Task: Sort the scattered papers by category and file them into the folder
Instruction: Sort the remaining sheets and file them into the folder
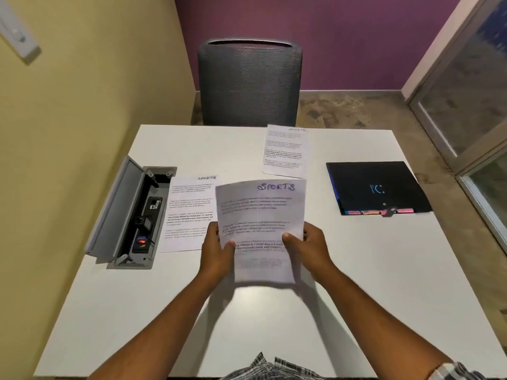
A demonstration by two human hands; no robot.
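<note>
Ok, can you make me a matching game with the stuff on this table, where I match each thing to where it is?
Things:
1. folder
2. socket box
3. chair
4. held paper

Places:
A. behind the table's far edge
B. in both hands
C. on the table's right side, closed
D. on the table's left side, lid open

Pairs: 1-C, 2-D, 3-A, 4-B. The left hand and right hand each grip the held paper by its sides.
</note>
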